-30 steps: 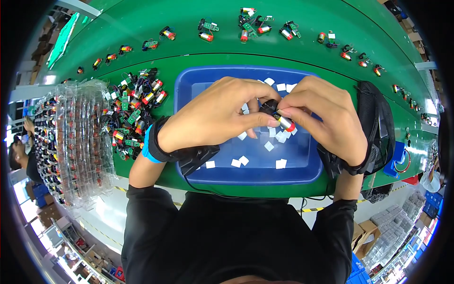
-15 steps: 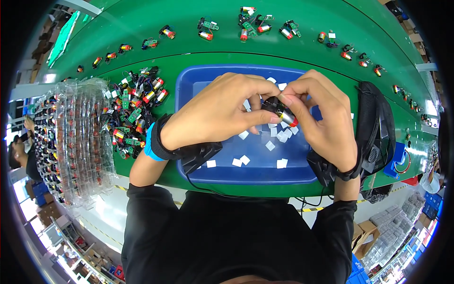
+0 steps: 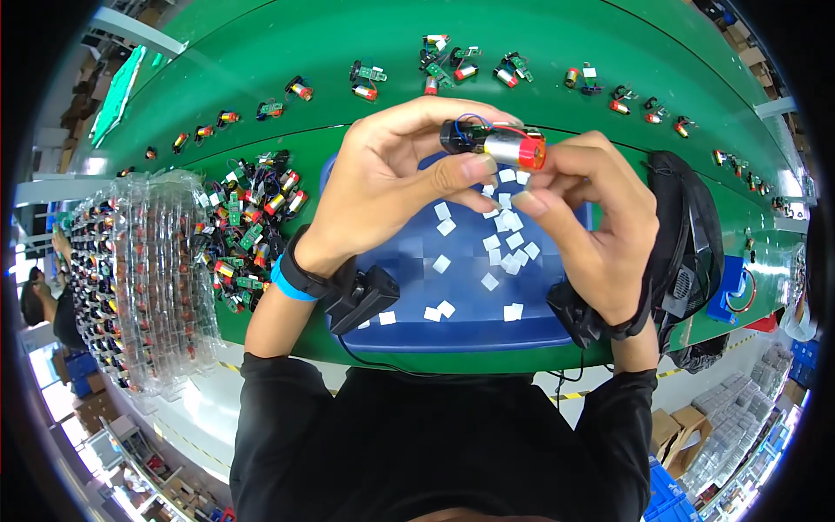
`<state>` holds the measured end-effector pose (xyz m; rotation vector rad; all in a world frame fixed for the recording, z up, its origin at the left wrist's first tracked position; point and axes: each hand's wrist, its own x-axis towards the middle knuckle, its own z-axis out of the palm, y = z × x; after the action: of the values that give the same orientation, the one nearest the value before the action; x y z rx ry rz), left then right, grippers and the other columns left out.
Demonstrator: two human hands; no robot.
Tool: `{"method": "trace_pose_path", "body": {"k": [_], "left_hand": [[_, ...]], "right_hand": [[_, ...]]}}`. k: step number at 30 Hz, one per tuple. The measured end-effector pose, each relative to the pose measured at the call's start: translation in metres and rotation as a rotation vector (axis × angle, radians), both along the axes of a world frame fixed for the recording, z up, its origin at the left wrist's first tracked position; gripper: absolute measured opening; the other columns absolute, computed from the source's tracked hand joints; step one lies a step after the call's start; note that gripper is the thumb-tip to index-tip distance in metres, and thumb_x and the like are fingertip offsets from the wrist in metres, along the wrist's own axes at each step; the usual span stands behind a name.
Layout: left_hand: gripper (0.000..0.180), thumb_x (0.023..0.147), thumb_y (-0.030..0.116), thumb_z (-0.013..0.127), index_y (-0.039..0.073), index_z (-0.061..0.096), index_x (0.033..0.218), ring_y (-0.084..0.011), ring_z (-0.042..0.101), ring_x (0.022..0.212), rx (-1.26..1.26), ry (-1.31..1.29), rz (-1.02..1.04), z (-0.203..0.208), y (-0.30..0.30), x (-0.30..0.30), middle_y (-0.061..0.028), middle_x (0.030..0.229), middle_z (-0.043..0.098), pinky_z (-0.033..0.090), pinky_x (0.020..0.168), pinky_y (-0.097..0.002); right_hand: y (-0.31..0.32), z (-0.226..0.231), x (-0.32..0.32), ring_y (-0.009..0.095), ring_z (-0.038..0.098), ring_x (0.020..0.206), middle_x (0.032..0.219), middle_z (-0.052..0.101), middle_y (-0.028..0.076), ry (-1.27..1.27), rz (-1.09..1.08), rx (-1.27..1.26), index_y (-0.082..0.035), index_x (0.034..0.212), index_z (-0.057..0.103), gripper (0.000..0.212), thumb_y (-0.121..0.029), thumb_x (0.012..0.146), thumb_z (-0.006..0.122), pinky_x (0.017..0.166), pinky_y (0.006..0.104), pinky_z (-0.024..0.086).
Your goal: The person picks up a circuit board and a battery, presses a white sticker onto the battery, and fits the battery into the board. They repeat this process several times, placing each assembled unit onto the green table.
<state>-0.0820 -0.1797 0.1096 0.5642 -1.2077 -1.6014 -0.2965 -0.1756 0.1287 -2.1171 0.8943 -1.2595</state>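
Note:
A small cylindrical battery (image 3: 509, 150) with a silver body and red end is joined to a black plastic part (image 3: 451, 135), with thin blue and red wires looped over it. My left hand (image 3: 396, 170) pinches this assembly between thumb and fingers, above the far part of a blue tray (image 3: 409, 335). The red end points right. Close beside that end is my right hand (image 3: 596, 209), its thumb and forefinger apart; whether the forefinger touches the battery is hard to tell. Small white square pieces (image 3: 490, 282) lie scattered in the tray.
Left of the tray is a heap of similar battery-and-circuit-board assemblies (image 3: 252, 235), beside stacked clear plastic trays (image 3: 143, 278). More assemblies (image 3: 365, 83) lie spaced along the green table (image 3: 261, 52). A black bag (image 3: 687, 217) and blue holder (image 3: 726, 291) are at right.
The battery assembly has been raised away from me and turned, its red end now pointing right. My right fingers have let go of its black part and moved apart near the red end.

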Motion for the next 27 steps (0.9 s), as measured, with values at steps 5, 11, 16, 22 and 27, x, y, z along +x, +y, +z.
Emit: {"method": "trace_pose_path", "body": {"k": [5, 11, 16, 22, 27], "left_hand": [[0.033, 0.093, -0.004, 0.066, -0.007, 0.060, 0.125, -0.0237, 0.065, 0.110, -0.127, -0.041, 0.048, -0.005, -0.002, -0.004, -0.0197, 0.125, 0.063, 0.065, 0.080, -0.0356], [0.036, 0.091, -0.004, 0.068, -0.007, 0.060, 0.126, -0.0234, 0.070, 0.099, -0.160, -0.077, 0.117, -0.008, 0.001, -0.005, -0.0193, 0.119, 0.067, 0.065, 0.079, -0.0337], [0.036, 0.088, -0.003, 0.073, -0.007, 0.063, 0.122, -0.0208, 0.072, 0.090, -0.214, -0.144, 0.252, -0.008, 0.009, -0.014, -0.0168, 0.113, 0.070, 0.064, 0.080, -0.0313], [0.037, 0.079, -0.001, 0.080, -0.004, 0.070, 0.114, -0.0149, 0.069, 0.074, -0.625, -0.479, 0.551, -0.008, 0.014, -0.017, -0.0141, 0.111, 0.073, 0.058, 0.063, -0.0244], [0.043, 0.078, -0.002, 0.080, -0.004, 0.067, 0.119, -0.0225, 0.071, 0.099, -0.724, -0.692, 0.529, -0.002, 0.016, -0.011, -0.0178, 0.115, 0.072, 0.060, 0.076, -0.0291]], "right_hand": [[-0.001, -0.005, 0.004, 0.007, 0.058, 0.055, 0.087, 0.065, 0.008, -0.062, -0.052, -0.059, 0.002, 0.099, 0.069, 0.025, -0.003, 0.079, 0.082, 0.046, 0.0207, 0.042], [0.004, -0.001, 0.004, 0.009, 0.060, 0.065, 0.091, 0.063, 0.010, -0.034, -0.057, 0.030, 0.008, 0.104, 0.064, 0.020, 0.002, 0.087, 0.073, 0.055, 0.0201, 0.047], [0.003, -0.003, 0.006, 0.008, 0.059, 0.060, 0.088, 0.063, 0.008, -0.131, 0.001, 0.184, 0.007, 0.103, 0.066, 0.016, 0.000, 0.090, 0.071, 0.053, 0.0197, 0.046], [0.006, -0.006, 0.009, 0.006, 0.060, 0.058, 0.085, 0.065, 0.006, -0.348, 0.054, 0.410, 0.005, 0.098, 0.069, 0.014, -0.006, 0.091, 0.073, 0.051, 0.0188, 0.046], [0.004, -0.006, 0.008, 0.007, 0.061, 0.059, 0.084, 0.064, 0.006, -0.308, 0.046, 0.411, 0.005, 0.096, 0.069, 0.014, -0.007, 0.091, 0.073, 0.051, 0.0189, 0.045]]}}
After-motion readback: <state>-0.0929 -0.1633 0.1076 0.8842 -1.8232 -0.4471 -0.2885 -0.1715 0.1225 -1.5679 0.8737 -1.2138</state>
